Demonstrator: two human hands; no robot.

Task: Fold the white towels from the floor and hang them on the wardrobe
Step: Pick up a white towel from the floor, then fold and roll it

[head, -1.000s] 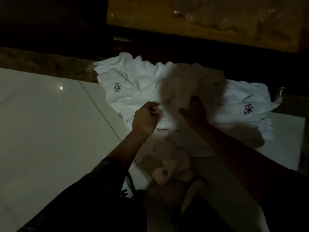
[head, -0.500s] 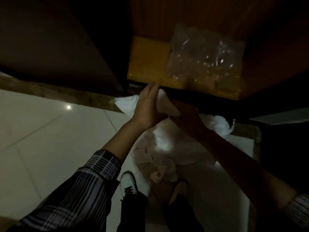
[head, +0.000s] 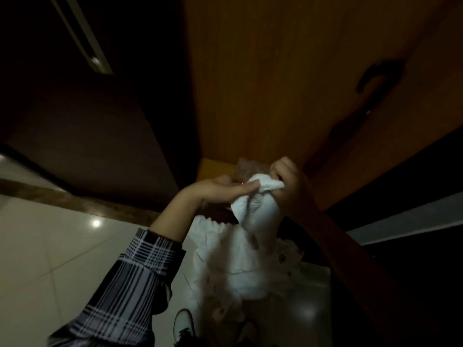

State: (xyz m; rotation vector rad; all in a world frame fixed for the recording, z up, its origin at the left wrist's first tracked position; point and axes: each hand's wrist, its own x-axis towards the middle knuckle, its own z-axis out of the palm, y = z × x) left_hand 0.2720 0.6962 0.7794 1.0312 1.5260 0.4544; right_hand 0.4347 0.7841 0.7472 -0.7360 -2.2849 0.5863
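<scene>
Before the orange wardrobe [head: 288,78], a white towel [head: 253,214] was held up by both hands. Its bunched top edge was pinched by the left hand [head: 225,191] at nine o'clock and gripped by the curled right hand [head: 290,184] at three o'clock, while the rest was left hanging at six o'clock over the tiled floor [head: 50,259].

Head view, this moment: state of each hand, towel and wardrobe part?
Left hand: pinching the lifted towel's top.
Right hand: gripping the same bunched top.
Lifted towel: raised, hanging, unfolded.
Towel pile: crumpled on the floor.
Wardrobe door: cannot tell if open.
Plastic bag: on the wardrobe shelf, mostly hidden.
</scene>
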